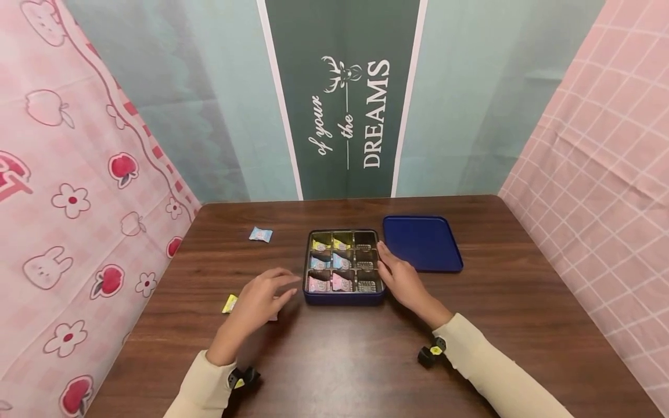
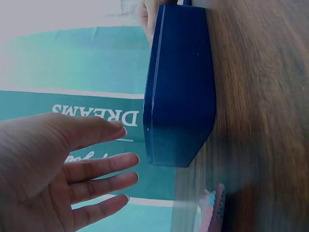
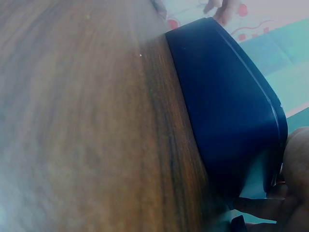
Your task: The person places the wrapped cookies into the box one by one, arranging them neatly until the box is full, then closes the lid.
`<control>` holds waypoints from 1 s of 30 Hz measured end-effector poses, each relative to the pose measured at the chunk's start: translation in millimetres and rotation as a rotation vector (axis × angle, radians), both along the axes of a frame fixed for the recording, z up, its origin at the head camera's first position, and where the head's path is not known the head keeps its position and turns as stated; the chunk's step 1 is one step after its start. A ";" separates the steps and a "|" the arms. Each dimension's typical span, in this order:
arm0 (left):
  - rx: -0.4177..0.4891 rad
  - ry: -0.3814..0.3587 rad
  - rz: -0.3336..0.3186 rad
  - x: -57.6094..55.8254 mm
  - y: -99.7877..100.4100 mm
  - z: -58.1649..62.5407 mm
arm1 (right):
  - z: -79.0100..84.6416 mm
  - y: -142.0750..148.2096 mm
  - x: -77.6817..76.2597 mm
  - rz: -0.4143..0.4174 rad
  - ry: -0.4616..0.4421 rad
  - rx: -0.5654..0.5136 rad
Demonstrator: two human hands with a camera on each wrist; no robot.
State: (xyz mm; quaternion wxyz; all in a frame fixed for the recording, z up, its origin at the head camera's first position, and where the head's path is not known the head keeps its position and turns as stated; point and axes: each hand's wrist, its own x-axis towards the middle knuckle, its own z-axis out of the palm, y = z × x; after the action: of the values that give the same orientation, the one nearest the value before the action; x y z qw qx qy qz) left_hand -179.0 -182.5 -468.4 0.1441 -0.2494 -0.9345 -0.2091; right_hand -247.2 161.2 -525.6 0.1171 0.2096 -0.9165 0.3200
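A dark blue tin (image 1: 343, 298) stands on the table with a divided tray inside. Wrapped candies fill its left and middle columns: yellow candies (image 1: 342, 241) at the back, blue candies (image 1: 342, 260) between, pink candies (image 1: 342, 283) in front. The right column's compartments (image 1: 366, 264) hold no candies. My left hand (image 1: 258, 302), fingers extended and apart, hovers just left of the tin and holds nothing. Along the tin's right side rests my right hand (image 1: 405, 281), fingers against the wall. Beneath the left hand lies a pink candy (image 2: 211, 212), mostly hidden in the head view.
A loose yellow candy (image 1: 229, 303) lies beside my left hand, partly covered by it. Farther back on the left is a loose blue candy (image 1: 261, 234). The blue lid (image 1: 423, 242) lies flat right of the tin. Curtains (image 1: 230, 116) border the wooden table (image 1: 334, 360).
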 end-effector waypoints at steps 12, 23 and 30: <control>-0.026 -0.044 0.059 12.7 -24.5 -11.0 | 0.5 -0.7 1.0 -0.004 0.003 -0.003; -0.045 -0.035 0.097 24.6 -48.0 -11.0 | 4.4 -2.9 1.5 0.001 0.009 -0.008; -0.095 -0.048 0.110 25.7 -54.9 -14.1 | 3.2 -2.2 1.6 -0.007 0.009 -0.003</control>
State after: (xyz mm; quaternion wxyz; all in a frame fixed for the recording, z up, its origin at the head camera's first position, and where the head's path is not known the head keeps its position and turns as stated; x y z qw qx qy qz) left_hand -153.3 -237.5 -482.5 0.1207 -0.1991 -0.9589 -0.1620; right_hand -245.6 159.1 -522.4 0.1228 0.2076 -0.9163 0.3198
